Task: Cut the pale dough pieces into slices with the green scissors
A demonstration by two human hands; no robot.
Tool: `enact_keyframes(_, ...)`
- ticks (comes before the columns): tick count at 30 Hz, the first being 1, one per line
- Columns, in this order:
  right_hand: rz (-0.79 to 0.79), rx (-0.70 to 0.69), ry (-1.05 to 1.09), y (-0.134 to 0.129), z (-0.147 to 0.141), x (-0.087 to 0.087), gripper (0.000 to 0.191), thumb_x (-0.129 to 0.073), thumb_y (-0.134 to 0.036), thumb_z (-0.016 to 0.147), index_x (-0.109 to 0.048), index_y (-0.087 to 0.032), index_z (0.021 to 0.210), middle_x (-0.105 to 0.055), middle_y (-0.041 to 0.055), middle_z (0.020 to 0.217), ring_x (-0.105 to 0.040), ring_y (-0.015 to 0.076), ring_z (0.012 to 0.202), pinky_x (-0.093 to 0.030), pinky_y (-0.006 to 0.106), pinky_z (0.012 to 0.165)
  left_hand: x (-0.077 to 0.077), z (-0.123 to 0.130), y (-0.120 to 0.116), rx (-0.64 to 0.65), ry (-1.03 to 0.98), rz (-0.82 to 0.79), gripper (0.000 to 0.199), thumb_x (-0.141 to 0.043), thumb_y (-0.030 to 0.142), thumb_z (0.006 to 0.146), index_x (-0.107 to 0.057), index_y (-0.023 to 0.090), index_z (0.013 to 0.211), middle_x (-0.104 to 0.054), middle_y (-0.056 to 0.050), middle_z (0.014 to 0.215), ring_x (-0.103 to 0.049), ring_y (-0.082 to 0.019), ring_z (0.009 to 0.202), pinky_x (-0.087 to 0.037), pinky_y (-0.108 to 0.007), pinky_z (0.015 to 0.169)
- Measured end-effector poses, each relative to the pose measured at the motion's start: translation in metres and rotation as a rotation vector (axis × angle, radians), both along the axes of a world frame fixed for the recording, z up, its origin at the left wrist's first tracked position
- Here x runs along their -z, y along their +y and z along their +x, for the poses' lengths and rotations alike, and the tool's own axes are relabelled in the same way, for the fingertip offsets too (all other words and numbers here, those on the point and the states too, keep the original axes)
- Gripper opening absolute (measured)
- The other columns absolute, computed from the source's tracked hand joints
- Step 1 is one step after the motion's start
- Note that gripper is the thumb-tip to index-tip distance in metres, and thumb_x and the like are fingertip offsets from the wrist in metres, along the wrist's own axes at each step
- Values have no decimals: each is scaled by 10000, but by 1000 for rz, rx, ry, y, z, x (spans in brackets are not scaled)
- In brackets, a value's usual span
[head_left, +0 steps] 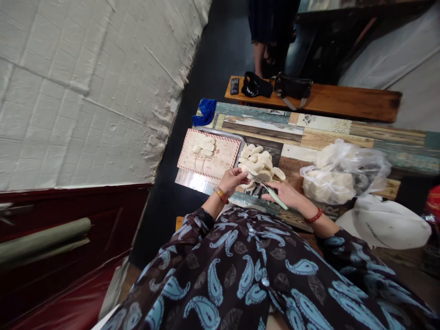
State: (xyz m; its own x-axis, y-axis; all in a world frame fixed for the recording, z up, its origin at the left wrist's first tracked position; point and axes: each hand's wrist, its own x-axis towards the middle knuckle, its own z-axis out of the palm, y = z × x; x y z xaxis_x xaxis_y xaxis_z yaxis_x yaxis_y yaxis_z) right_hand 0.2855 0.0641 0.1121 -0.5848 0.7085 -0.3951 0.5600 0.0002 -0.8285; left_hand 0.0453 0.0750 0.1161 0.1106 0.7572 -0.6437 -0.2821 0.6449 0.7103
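My left hand (234, 181) pinches a pale, flat piece (249, 173) at the near left edge of a pile. In my right hand (284, 194) is a tool with a light green handle (277, 198); its thin metal end points at the piece. The pile of pale, oval slices (263, 161) lies on the patterned table just beyond both hands. To its left, a pink printed sheet (225, 158) with a striped border lies over a metal tray (231, 134). Several pale pieces (205, 145) rest on that sheet.
Tied plastic bags (338, 176) with pale contents and a white cap (385, 222) are on the right. A blue cloth (205, 111) lies at the far left table corner. Beyond, a bench (350, 100) holds a phone, black cap and bag; a person's legs (259, 57) stand behind it.
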Motion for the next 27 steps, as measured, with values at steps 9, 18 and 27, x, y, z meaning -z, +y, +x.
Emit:
enact_keyframes(9,-93,-24,-12,6,-10,2,590,-686,-474,801,-663,-145,1290,-761,99,1010,-671,242,856,-504,323,761,-3,-4,1,78,69,38,522,-890,490,574,-616,97,779,-703,-47,656,-681,-144,580,-556,-268,623)
enact_keyframes(18,-64,22,100,5,-11,8,522,-655,-541,817,-747,-139,1138,-768,79,906,-669,223,789,-509,308,728,-4,-11,6,144,89,39,464,-872,462,626,-643,87,774,-693,-53,616,-657,-129,550,-540,-247,595)
enact_keyframes(27,-8,48,94,-1,-12,11,490,-631,-554,846,-773,-148,1082,-780,83,888,-694,237,788,-518,308,708,0,-15,7,165,74,11,411,-859,419,663,-640,86,763,-685,-44,609,-658,-127,555,-549,-253,608)
